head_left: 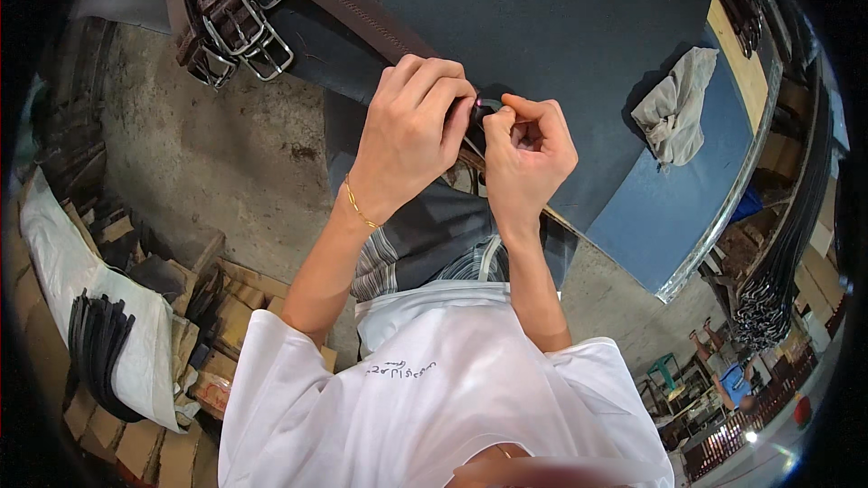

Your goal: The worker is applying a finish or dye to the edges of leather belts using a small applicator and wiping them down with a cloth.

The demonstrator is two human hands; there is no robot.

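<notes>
A long dark brown leather belt (348,7) with a stitched or embossed edge runs from the upper left of the table to my hands. My left hand (407,131) is closed round its near end, fingers curled over the top and thumb pressed in. Close beside it, my right hand (532,158) pinches a small dark curved piece (489,107) at the belt's end between thumb and curled fingers. A thin pale metal edge shows between the hands, perhaps part of a buckle; the fingers hide most of it.
Several brown belts with silver buckles (240,32) hang over the table's left edge. A crumpled grey cloth (678,108) lies on the dark table (579,27) at right. Black straps (782,262) hang at far right; more dark straps (99,352) rest on cartons at lower left.
</notes>
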